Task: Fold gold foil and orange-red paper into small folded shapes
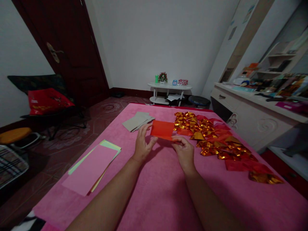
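A flat orange-red sheet of paper (162,129) is held up above the pink-covered table (154,186). My left hand (142,144) grips its left edge between thumb and fingers. At its lower right corner, my right hand (184,150) pinches the sheet. Just beyond my left hand lies a fanned stack of grey paper sheets (137,121). To the right of my right hand, rows of folded gold and red foil paper pieces (207,136) cover that side of the table.
Pink, green and yellow paper sheets (93,168) lie stacked at the table's left. A white side table (169,86) with a small plant (163,77) stands by the wall. On the right is a cluttered white dresser (255,112); on the left, a chair holds a red bag (49,101).
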The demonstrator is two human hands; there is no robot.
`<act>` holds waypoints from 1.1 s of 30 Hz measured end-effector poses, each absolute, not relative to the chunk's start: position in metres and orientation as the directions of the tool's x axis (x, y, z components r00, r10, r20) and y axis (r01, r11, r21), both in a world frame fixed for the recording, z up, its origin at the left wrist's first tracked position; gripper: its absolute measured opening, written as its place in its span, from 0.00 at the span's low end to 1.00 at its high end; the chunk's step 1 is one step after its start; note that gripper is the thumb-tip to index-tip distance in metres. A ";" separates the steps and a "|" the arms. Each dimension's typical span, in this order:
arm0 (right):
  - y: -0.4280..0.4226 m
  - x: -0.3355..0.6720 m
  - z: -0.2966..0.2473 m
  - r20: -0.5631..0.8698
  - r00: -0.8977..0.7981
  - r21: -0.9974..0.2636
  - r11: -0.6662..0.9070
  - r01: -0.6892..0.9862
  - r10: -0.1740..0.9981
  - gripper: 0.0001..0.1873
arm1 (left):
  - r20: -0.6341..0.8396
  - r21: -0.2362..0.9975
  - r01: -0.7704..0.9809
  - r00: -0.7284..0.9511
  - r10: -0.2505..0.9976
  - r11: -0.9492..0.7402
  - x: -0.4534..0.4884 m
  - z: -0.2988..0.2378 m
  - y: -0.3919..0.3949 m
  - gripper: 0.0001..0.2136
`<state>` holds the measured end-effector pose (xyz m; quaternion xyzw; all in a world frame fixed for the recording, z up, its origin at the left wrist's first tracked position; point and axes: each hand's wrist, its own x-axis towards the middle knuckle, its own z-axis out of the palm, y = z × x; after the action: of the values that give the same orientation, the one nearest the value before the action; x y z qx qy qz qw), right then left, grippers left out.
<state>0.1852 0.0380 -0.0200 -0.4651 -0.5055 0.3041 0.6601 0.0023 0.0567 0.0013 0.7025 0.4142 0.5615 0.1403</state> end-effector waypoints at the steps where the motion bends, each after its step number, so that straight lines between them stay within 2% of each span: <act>1: 0.038 0.186 -0.020 0.396 0.299 -0.916 0.398 0.056 0.868 0.05 | 0.698 0.600 0.455 0.104 0.709 -0.658 0.001 0.002 0.057 0.28; 3: 0.040 0.189 -0.022 0.404 0.284 -0.912 0.407 0.050 0.870 0.06 | 0.710 0.476 0.502 0.265 0.652 -0.722 -0.001 0.001 0.058 0.29; 5: 0.041 0.192 -0.026 0.401 0.259 -0.915 0.397 0.071 0.879 0.07 | 0.693 0.376 0.542 0.373 0.616 -0.751 -0.003 0.000 0.059 0.23; 8: 0.044 0.197 -0.033 0.398 0.209 -0.915 0.371 0.156 0.893 0.09 | 0.672 0.291 0.640 0.392 0.628 -0.711 -0.005 -0.002 0.061 0.17; 13: 0.050 0.203 -0.041 0.377 0.116 -0.883 0.319 0.344 0.919 0.07 | 0.579 0.250 0.806 0.319 0.750 -0.536 -0.005 -0.007 0.060 0.23; 17: 0.051 0.204 -0.039 0.407 0.017 -0.775 0.336 0.535 0.913 0.07 | 0.497 0.228 0.852 0.314 0.809 -0.471 -0.004 -0.013 0.061 0.30; 19: 0.050 0.204 -0.036 0.410 -0.031 -0.719 0.344 0.604 0.912 0.07 | 0.493 0.213 0.850 0.333 0.804 -0.482 -0.004 -0.014 0.061 0.27; 21: 0.048 0.203 -0.034 0.396 -0.059 -0.709 0.346 0.614 0.916 0.07 | 0.494 0.205 0.829 0.372 0.786 -0.521 -0.004 -0.012 0.061 0.20; 24: 0.046 0.203 -0.031 0.373 -0.059 -0.750 0.338 0.568 0.926 0.07 | 0.439 0.234 0.764 0.469 0.767 -0.601 -0.003 -0.011 0.063 0.11; 27: 0.045 0.203 -0.030 0.368 -0.047 -0.775 0.335 0.536 0.929 0.05 | 0.394 0.335 0.702 0.502 0.770 -0.629 -0.003 -0.011 0.064 0.07; 33: 0.050 0.202 -0.030 0.350 0.012 -0.801 0.292 0.523 0.937 0.11 | 0.391 0.610 0.562 0.400 0.829 -0.559 -0.006 -0.017 0.072 0.17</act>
<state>0.2020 0.0503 -0.0303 -0.5492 -0.6646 0.2287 0.4522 -0.0055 0.0719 -0.0166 0.8137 0.4275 0.3426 0.1946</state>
